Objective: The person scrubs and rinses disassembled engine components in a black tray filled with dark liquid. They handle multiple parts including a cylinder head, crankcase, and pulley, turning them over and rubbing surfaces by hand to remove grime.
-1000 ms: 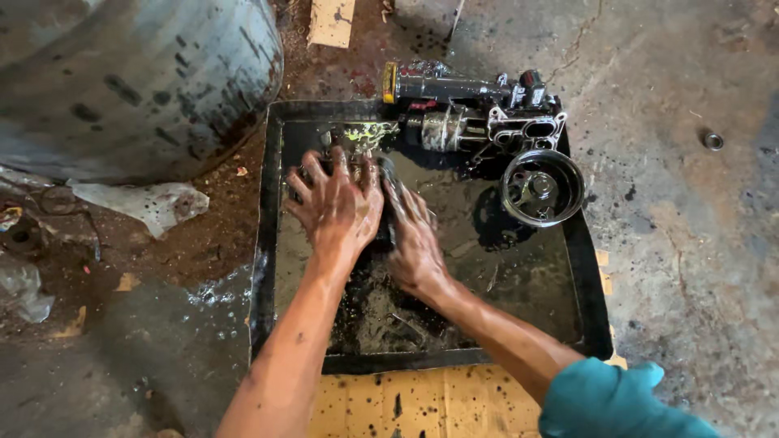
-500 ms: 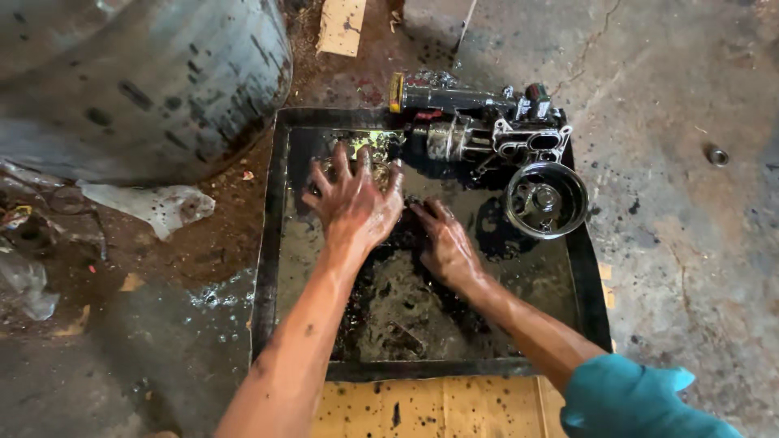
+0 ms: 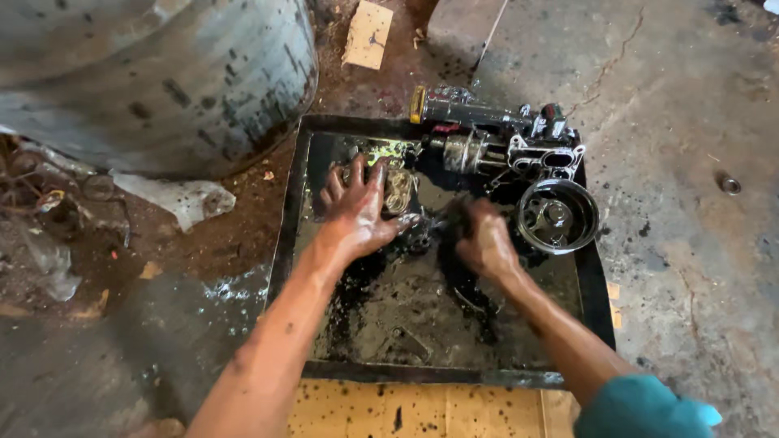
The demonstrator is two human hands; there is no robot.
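A black square tray (image 3: 284,243) holds dark oily liquid. My left hand (image 3: 357,209) lies palm down in the tray's far left part with its fingers spread. Its fingertips are beside a small greasy metal part (image 3: 398,191). My right hand (image 3: 485,239) is blurred and curled knuckles-up in the liquid at the tray's middle; what it holds, if anything, is hidden. Both hands and forearms are coated in black oil. A grimy engine assembly (image 3: 495,134) lies across the tray's far right corner, with a round cup-shaped metal housing (image 3: 557,215) just right of my right hand.
A large dirty drum (image 3: 154,73) stands at the far left. Spotted cardboard (image 3: 422,410) lies under the tray's near edge. A crumpled plastic scrap (image 3: 182,199), a wooden offcut (image 3: 367,34) and a small metal ring (image 3: 730,185) lie on the stained concrete floor.
My hands have come apart: the right hand has slid right toward the round housing and curled up. The left stays at the far left of the tray. The view has shifted.
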